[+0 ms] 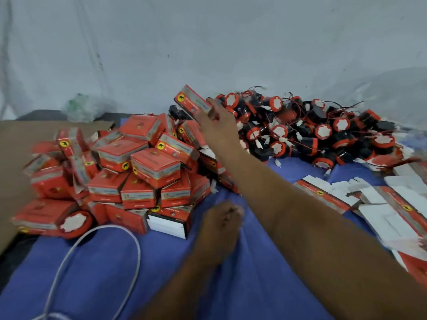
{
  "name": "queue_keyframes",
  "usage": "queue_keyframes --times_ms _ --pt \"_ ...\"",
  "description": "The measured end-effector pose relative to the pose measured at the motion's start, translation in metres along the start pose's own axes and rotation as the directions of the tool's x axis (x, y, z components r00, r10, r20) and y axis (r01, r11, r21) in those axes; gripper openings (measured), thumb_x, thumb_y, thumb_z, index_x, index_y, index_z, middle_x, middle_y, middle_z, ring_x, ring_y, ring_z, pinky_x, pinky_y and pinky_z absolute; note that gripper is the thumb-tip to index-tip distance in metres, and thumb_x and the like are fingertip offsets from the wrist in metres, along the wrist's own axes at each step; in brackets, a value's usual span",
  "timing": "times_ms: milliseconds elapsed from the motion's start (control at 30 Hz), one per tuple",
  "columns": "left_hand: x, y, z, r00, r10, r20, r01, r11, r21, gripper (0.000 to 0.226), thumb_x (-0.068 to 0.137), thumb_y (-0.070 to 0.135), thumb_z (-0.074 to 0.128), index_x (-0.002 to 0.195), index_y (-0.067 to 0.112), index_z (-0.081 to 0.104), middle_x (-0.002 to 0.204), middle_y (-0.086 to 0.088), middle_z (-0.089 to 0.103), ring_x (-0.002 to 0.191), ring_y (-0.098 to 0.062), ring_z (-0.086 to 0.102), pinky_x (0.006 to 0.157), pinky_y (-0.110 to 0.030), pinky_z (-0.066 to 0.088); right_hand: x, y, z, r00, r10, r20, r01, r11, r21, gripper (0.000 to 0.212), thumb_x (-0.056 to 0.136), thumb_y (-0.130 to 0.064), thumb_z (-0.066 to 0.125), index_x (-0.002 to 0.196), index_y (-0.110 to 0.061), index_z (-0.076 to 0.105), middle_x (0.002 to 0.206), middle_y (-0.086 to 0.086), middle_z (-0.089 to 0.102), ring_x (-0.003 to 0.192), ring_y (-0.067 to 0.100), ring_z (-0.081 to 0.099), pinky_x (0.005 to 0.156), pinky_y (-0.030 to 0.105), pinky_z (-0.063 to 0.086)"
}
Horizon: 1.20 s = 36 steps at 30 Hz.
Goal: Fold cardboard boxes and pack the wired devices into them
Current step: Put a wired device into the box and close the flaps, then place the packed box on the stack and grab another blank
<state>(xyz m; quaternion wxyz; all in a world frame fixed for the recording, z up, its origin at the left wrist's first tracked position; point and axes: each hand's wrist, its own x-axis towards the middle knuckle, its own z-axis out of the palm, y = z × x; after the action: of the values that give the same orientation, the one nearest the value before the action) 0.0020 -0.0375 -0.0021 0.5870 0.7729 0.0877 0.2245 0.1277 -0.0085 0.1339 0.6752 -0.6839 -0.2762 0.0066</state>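
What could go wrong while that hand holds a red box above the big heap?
1. The heap of red cardboard boxes lies loose and tilted; setting down the red cardboard box that the right hand grips might send some sliding.
2. The pile of round black-and-orange wired devices sits right beside that hand, with thin red wires sticking out; they could snag the fingers.
3. One front box with an open white end might spill its contents.
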Motion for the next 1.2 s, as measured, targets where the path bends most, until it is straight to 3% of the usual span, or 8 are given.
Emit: queue_keyframes --times_ms 167,367,500,667,767,900,1067,1200 --pt "0.003 -0.001 0.004 0.999 -0.031 -0.034 0.032 0.999 0.030 0.024 0.070 0.042 0.037 0.054 0.039 0.055 0.048 0.015 0.049 0.047 0.000 0.041 0.051 -0.020 0.031 0.018 -0.040 0.051 0.946 -0.300 0.122 0.322 0.909 -0.265 0.045 0.085 -0.016 0.074 0.129 -0.010 0.064 0.115 0.006 0.058 0.113 0.022 0.059 0.096 0.023 0.044" --pt "0.003 -0.006 -0.001 0.999 -0.032 -0.023 0.032 0.999 0.030 0.021 0.075 0.017 0.042 0.055 0.024 0.042 0.056 0.011 0.044 0.056 0.001 0.040 0.058 -0.024 0.036 -0.010 -0.037 0.082 0.701 -0.320 0.637 0.657 0.638 -0.402 0.041 0.087 -0.026 0.076 0.122 -0.007 0.068 0.111 0.017 0.062 0.105 0.024 0.059 0.093 0.034 0.046" --pt "0.000 -0.002 -0.002 1.000 0.003 0.025 -0.004 0.999 0.038 0.020 0.081 0.021 0.044 0.062 0.018 0.050 0.062 -0.002 0.055 0.064 -0.007 0.051 0.064 -0.032 0.044 -0.011 -0.032 0.072 0.802 -0.291 0.521 0.545 0.714 -0.440 0.043 0.095 -0.038 0.066 0.130 -0.014 0.064 0.132 0.014 0.053 0.125 0.025 0.050 0.108 0.035 0.039" --pt "0.002 0.000 -0.003 0.997 0.036 0.069 -0.044 0.992 0.119 0.033 0.090 0.031 0.046 0.070 0.007 0.057 0.071 -0.013 0.061 0.071 -0.028 0.058 0.072 -0.049 0.048 -0.007 0.014 -0.041 0.930 -0.217 0.297 0.359 0.711 -0.604 0.029 0.096 -0.028 0.062 0.110 -0.004 0.070 0.111 0.014 0.067 0.101 0.025 0.059 0.090 0.040 0.047" --pt "0.003 -0.006 -0.002 0.997 0.060 0.054 -0.067 0.987 0.143 0.029 0.097 0.019 0.052 0.076 0.001 0.059 0.070 -0.013 0.060 0.069 -0.029 0.056 0.069 -0.052 0.046 -0.001 0.068 -0.138 1.000 -0.017 0.008 0.017 0.599 -0.801 0.036 0.090 -0.018 0.066 0.116 0.007 0.062 0.111 0.028 0.062 0.100 0.040 0.058 0.087 0.050 0.049" --pt "0.005 -0.008 -0.001 0.997 0.051 0.053 -0.058 0.990 0.132 0.021 0.098 0.013 0.055 0.080 0.010 0.065 0.074 -0.005 0.064 0.072 -0.026 0.060 0.072 -0.049 0.050 -0.001 0.110 -0.245 0.933 0.139 -0.332 -0.360 0.372 -0.855 0.059 0.086 -0.017 0.072 0.133 0.002 0.043 0.138 0.030 0.038 0.123 0.049 0.041 0.102 0.055 0.041" --pt "0.004 -0.006 0.000 0.999 0.025 0.043 -0.029 0.995 0.098 0.026 0.095 0.025 0.055 0.080 0.007 0.066 0.074 -0.010 0.063 0.072 -0.030 0.060 0.072 -0.051 0.050 -0.023 0.120 -0.287 0.884 0.434 -0.173 -0.292 0.224 -0.930 0.077 0.080 -0.069 0.063 0.118 -0.002 0.054 0.112 0.021 0.063 0.098 0.036 0.059 0.075 0.037 0.045" --pt "0.004 -0.005 -0.001 0.999 0.008 0.054 -0.015 0.993 0.113 0.021 0.099 0.014 0.056 0.081 0.009 0.067 0.076 -0.008 0.065 0.075 -0.027 0.061 0.074 -0.049 0.052 -0.046 0.118 -0.277 0.883 0.468 -0.030 -0.148 0.217 -0.965 0.084 0.070 -0.076 0.069 0.128 -0.017 0.055 0.114 0.015 0.061 0.111 0.031 0.053 0.085 0.038 0.045"
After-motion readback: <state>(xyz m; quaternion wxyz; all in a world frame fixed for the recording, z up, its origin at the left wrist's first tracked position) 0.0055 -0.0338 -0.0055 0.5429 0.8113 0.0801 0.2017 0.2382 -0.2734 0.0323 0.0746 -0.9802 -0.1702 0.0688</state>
